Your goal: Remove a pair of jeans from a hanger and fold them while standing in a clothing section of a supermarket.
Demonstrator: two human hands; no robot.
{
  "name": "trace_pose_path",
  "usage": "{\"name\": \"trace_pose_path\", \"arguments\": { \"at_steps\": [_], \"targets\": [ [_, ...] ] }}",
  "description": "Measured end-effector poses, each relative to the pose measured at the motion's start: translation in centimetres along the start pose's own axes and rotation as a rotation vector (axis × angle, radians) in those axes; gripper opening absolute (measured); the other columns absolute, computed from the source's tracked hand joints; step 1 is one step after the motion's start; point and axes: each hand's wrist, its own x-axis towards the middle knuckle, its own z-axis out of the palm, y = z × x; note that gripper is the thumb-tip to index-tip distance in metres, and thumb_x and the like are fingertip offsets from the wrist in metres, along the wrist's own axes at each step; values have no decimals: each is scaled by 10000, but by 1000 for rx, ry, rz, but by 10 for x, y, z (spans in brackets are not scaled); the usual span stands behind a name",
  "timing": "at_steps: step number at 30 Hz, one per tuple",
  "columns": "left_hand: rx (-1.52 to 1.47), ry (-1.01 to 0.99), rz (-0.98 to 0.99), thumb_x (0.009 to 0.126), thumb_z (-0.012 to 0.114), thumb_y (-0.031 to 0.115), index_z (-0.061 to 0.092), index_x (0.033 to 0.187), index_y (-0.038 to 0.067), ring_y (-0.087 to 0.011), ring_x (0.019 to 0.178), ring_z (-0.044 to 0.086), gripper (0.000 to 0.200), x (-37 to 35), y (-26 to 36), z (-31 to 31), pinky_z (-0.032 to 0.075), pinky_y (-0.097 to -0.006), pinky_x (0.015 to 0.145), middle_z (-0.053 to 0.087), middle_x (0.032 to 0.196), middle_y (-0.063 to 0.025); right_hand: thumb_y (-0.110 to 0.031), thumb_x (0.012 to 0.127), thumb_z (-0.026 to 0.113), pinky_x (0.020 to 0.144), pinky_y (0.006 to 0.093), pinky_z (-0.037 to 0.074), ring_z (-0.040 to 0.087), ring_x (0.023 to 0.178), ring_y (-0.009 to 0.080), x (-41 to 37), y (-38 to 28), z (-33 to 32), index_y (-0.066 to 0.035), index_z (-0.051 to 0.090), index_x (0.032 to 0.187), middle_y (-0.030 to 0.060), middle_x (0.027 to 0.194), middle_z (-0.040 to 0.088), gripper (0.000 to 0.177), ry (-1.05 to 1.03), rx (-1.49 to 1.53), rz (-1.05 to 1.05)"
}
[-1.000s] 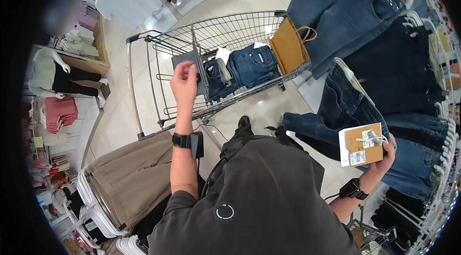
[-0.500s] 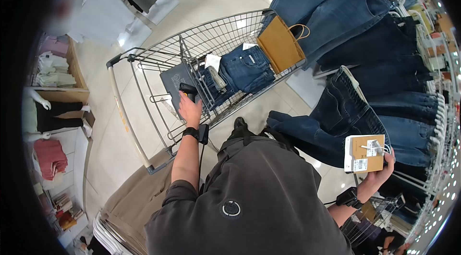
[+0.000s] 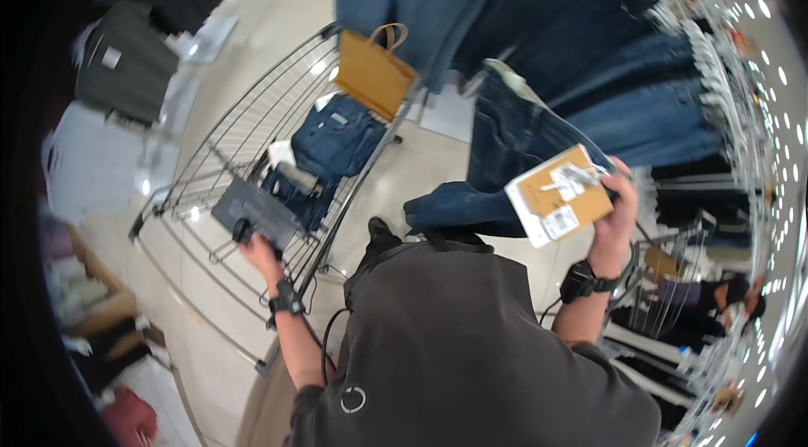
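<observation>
My left hand [image 3: 264,257] is closed around a black handheld barcode scanner [image 3: 243,231], over the seat end of a metal shopping cart [image 3: 172,194]. A dark grey panel [image 3: 252,210] with faint print lies just beyond it. On my right, my right hand [image 3: 621,204] grips a pair of dark blue jeans [image 3: 522,135] at the waistband. The jeans hang down, with their legs bending toward my body. Brown and white paper tags [image 3: 551,199] with a barcode label dangle from the waistband, beside my fingers.
Folded jeans [image 3: 341,135] and a tan paper bag [image 3: 374,72] are inside the cart. Hanging jeans [image 3: 581,77] line a rack on the right. Shirts [image 3: 126,64] hang at the far left. Behind my right arm, a person [image 3: 732,300] is near another cart [image 3: 673,270].
My view has turned right, so the cart appears farther left and lower. My left hand now wraps the scanner's handle. The jeans and tags, still in my right hand, are raised and tilted.
</observation>
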Motion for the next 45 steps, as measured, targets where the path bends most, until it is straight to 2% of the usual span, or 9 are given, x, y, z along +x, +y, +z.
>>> {"name": "trace_pose_path", "arguments": {
  "at_steps": [2,4,10,16,18,20,22,32,45],
  "targets": [
    [-141,48,-45,833,586,105,432,1226,25,-161,623,558,429,-18,37,-5,467,-274,576,615,918,-104,-36,683,591,661,248,502,622,665,147,2,-3,-4,51,638,892,82,789,665,231,-91,-61,1],
    [-297,-162,24,851,581,98,401,1290,45,-140,610,548,477,-48,91,-8,469,-263,575,641,971,-104,-23,678,602,651,238,490,619,666,137,6,-3,-11,46,644,878,76,779,664,216,-101,-86,5],
    [-24,-551,168,912,569,91,454,1274,69,-78,619,516,380,-143,208,22,435,-216,571,647,1092,-98,-22,676,627,628,230,468,605,648,114,9,-14,-27,41,658,843,57,752,657,181,-154,-129,-6],
    [-46,-1286,60,785,599,-1,416,1315,15,-113,620,564,561,-304,286,76,490,-235,555,630,1055,-161,-14,666,639,602,228,454,598,639,96,9,-22,-52,30,664,808,44,723,656,150,-198,-126,16],
    [-136,-1622,39,783,640,-38,198,1471,35,-158,931,615,820,-347,291,89,517,-229,592,552,1216,-165,-15,657,650,597,218,442,593,638,84,7,-21,-57,25,662,781,39,715,653,131,-185,-132,-10],
    [-16,-1806,19,793,662,-20,193,1475,16,-178,1197,491,829,-373,290,96,417,-302,968,475,1346,-151,-17,653,656,597,213,438,588,634,78,9,-19,-64,25,660,775,38,710,651,129,-177,-147,-54],
    [63,-1838,13,803,659,-10,177,1481,15,-177,1253,439,832,-391,290,103,304,-318,1065,468,1363,-134,-22,652,661,600,207,431,581,633,74,8,-21,-67,24,658,754,33,697,644,111,-178,-136,-53],
    [124,-1818,-147,838,629,2,196,1471,5,-139,1095,520,767,-395,297,111,402,-301,965,503,1288,-93,-33,638,671,586,206,402,551,617,67,11,-13,-77,22,679,761,21,678,632,134,-168,-185,-78],
    [140,-1856,26,826,643,23,223,1461,-4,-182,1265,425,762,-393,292,119,308,-320,1057,457,1375,-125,-29,645,638,599,217,450,590,628,90,10,-15,-81,31,669,780,32,701,645,152,-160,-293,-114]
  ]
}}
